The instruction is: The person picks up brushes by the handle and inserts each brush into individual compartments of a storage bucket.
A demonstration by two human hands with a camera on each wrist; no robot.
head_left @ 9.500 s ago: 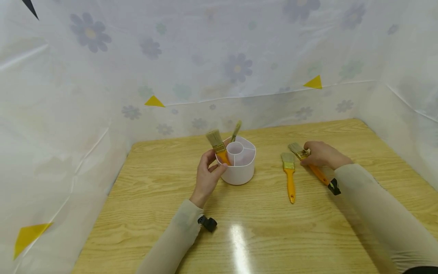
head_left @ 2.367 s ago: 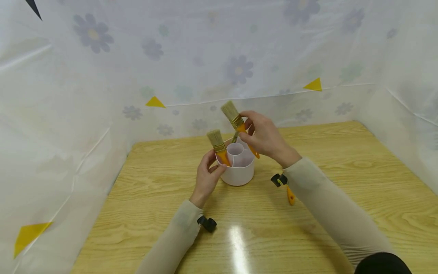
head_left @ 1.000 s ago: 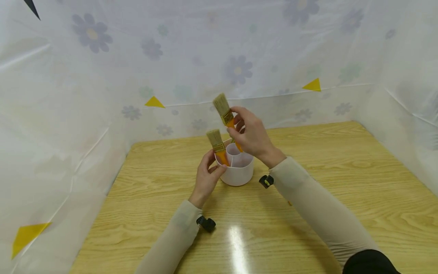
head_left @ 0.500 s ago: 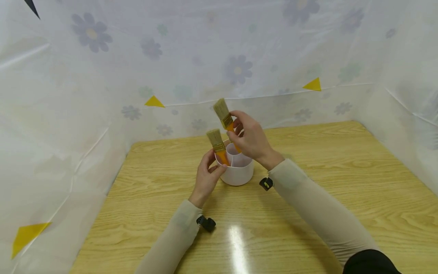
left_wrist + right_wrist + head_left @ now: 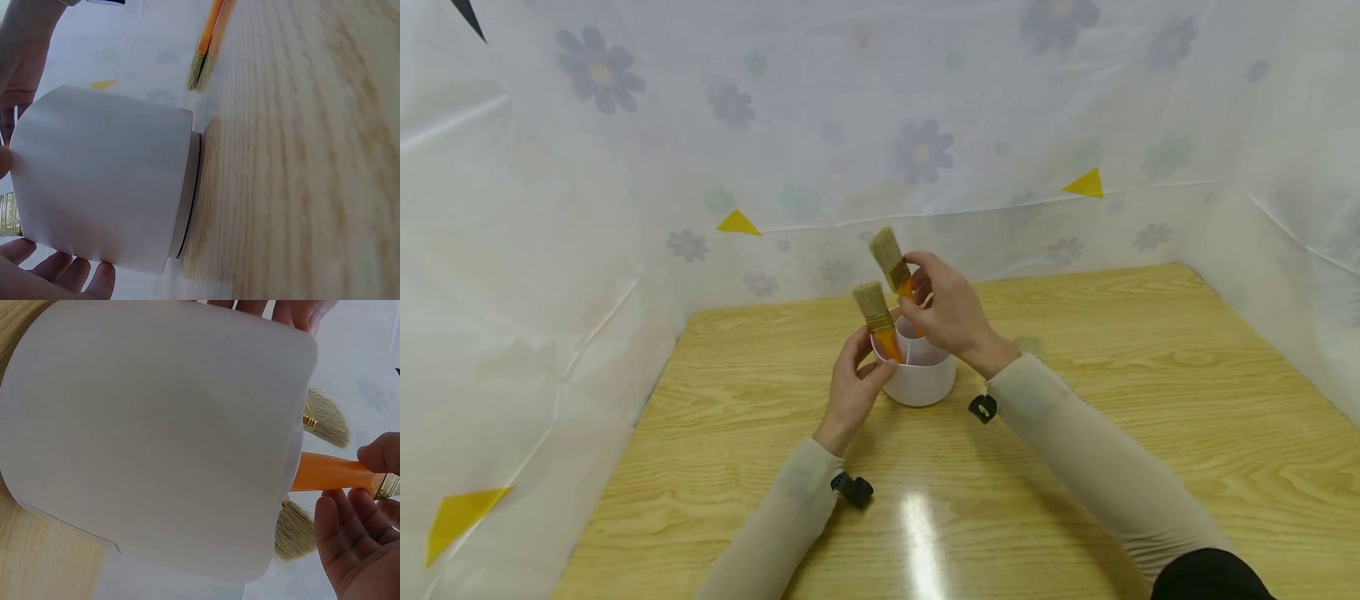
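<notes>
A white round desk organizer with inner compartments stands on the wooden table. My left hand grips its left side, thumb at the rim beside an orange-handled paintbrush standing in it, bristles up. My right hand pinches a second paintbrush below its metal band. In the right wrist view, that brush's orange handle reaches past the organizer's rim; its lower end is hidden. Bristles of two other brushes show there, one of them a narrower-looking brush.
Another orange-handled paintbrush lies on the table to the right, its bristles peeking out behind my right sleeve; the left wrist view shows that paintbrush too. A flowered plastic sheet encloses the table's back and sides.
My right hand has picked up a paintbrush from the table, carried it left over the organizer, and in the last second lowered it. My left hand has stayed put.
</notes>
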